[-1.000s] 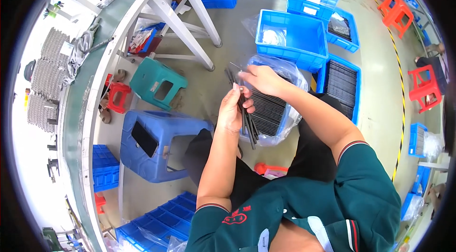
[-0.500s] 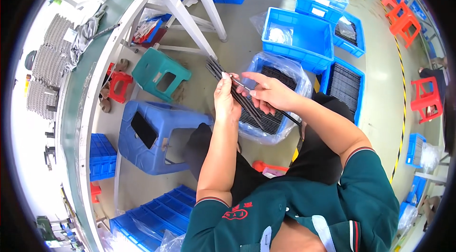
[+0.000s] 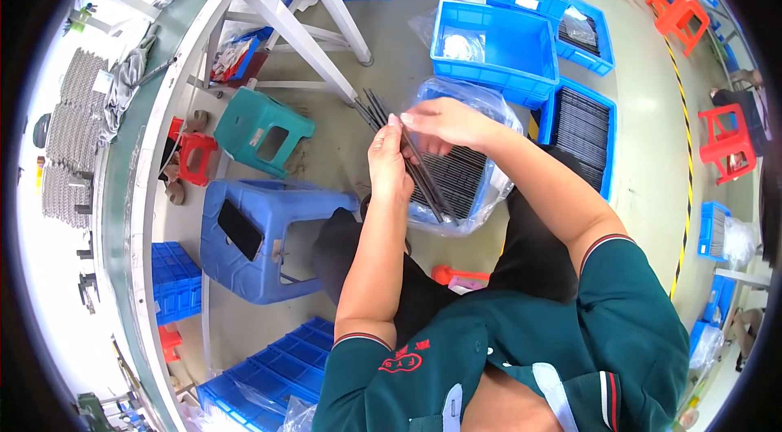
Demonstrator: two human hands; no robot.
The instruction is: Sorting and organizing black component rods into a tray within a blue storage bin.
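Observation:
My left hand point(image 3: 389, 163) is closed around a small bundle of thin black rods point(image 3: 425, 181), its thumb lying along them. The rods slant from upper left to lower right, their ends sticking out past the hand on both sides. Against the bundle, close to the left thumb, is my right hand point(image 3: 448, 122). Its fingers are curled and slightly blurred, and whatever they pinch is hidden. Below both hands stands a blue crate point(image 3: 425, 92) lined with clear plastic film point(image 3: 498, 197), holding rows of similar black rods point(image 3: 458, 175).
An open blue crate point(image 3: 521, 70) with some film inside stands beyond. At its right is another crate point(image 3: 607, 179) of dark rods. A blue stool point(image 3: 301, 204) bearing a black phone point(image 3: 240, 224), a green stool point(image 3: 244, 118) and a white-legged workbench point(image 3: 301, 41) are on the left.
My right hand has moved left and up against the bundle. The dark rod that stuck out below it no longer shows there. My left hand still grips the rods. The view has shifted slightly.

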